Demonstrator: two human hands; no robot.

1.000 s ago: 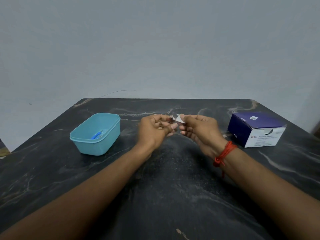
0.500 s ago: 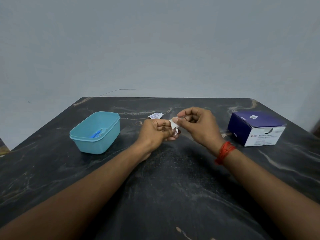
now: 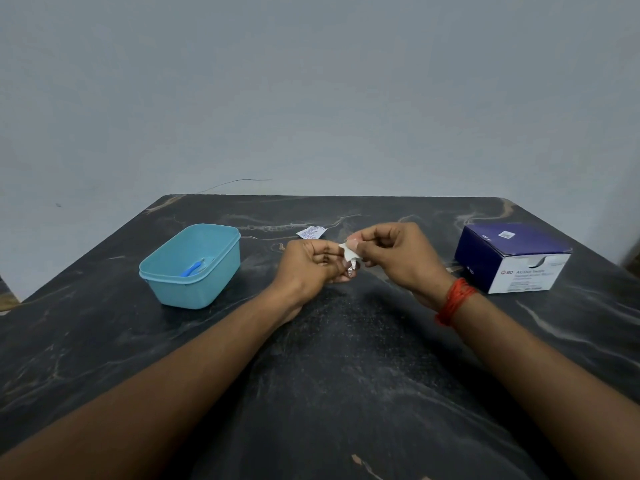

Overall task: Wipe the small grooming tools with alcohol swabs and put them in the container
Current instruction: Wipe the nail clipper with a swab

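Grooming tool [image 3: 351, 271], small and metal, sits over the middle of the dark marble table [image 3: 346, 375] as I watch, gripped in the curled fingers of the left hand [image 3: 304, 268]. I cannot tell what kind of tool it is. The right hand [image 3: 398, 258] pinches a white alcohol swab [image 3: 349, 252] against its top. To the left stands the teal container [image 3: 194, 292] with a blue tool [image 3: 192, 270] inside. A torn swab wrapper [image 3: 311, 233] lies just behind the hands, and the box of alcohol swabs [image 3: 512, 258] sits at the right.
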